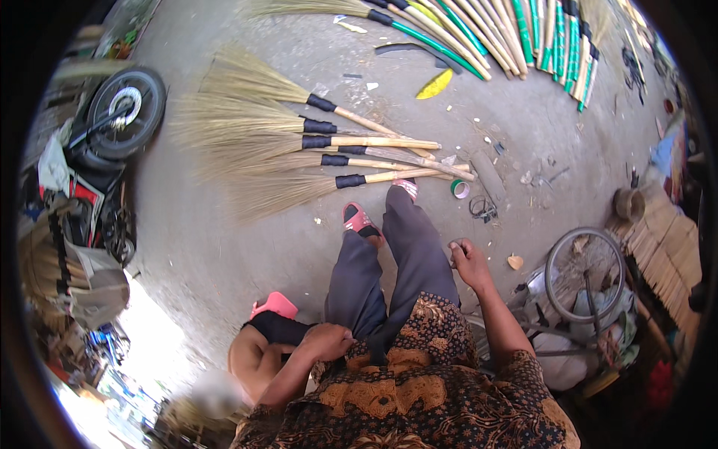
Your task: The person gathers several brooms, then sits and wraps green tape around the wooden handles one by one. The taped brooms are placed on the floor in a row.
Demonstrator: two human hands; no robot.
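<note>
Brooms point(320, 141) lie beyond the hands point(327, 342) point(470, 262), both apparently curled

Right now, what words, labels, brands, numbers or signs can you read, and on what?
None can be read.
Pink sandals with white markings: too small to read.
Red, white and black motorcycle: too blurred to tell.
Pale straw brooms with black-bound necks: no lettering visible.

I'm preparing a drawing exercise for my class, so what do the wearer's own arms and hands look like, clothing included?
The left hand and right hand are ungloved. The forearms are uncovered, with no watch visible. The short sleeves match the shirt, dark with brown, ornamental patterning. Rings are too small to tell.
</note>
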